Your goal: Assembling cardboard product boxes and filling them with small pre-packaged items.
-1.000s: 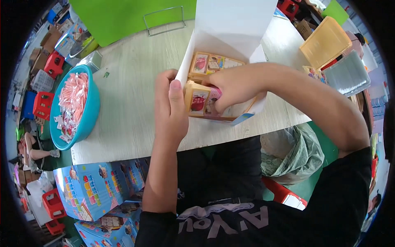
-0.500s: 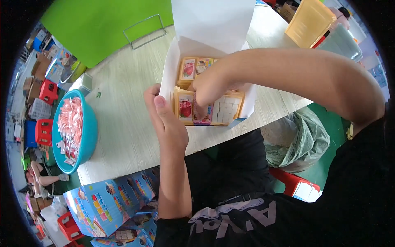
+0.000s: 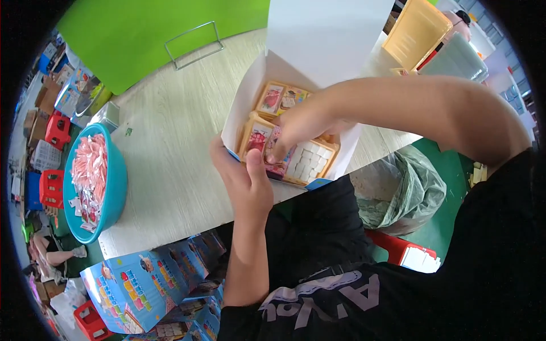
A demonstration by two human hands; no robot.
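An open-lidded white cardboard box (image 3: 329,25) sits near the table's front edge. Two yellow plastic trays lie inside it. The near tray (image 3: 245,139) holds small printed packets (image 3: 259,138) and rows of white block-like pieces (image 3: 311,161). The far tray (image 3: 263,96) holds similar packets and is partly covered by my arm. My left hand (image 3: 247,184) grips the box's near left wall, thumb raised at the edge, other fingers behind the wall. Inside the box, my right hand (image 3: 298,131) is curled over the near tray, fingertips down among the packets; their exact hold is partly hidden.
A teal basin (image 3: 115,187) of pink sachets (image 3: 90,162) stands at the table's left. Folded blue printed boxes (image 3: 136,290) are stacked below the front edge. A green bag (image 3: 409,193) and red stool (image 3: 392,247) are at right. A wire stand (image 3: 196,45) lies behind.
The box has turned slightly clockwise in view, its front edge angled more. My left hand has shifted with it. My right hand stays over the near tray, exposing more white pieces.
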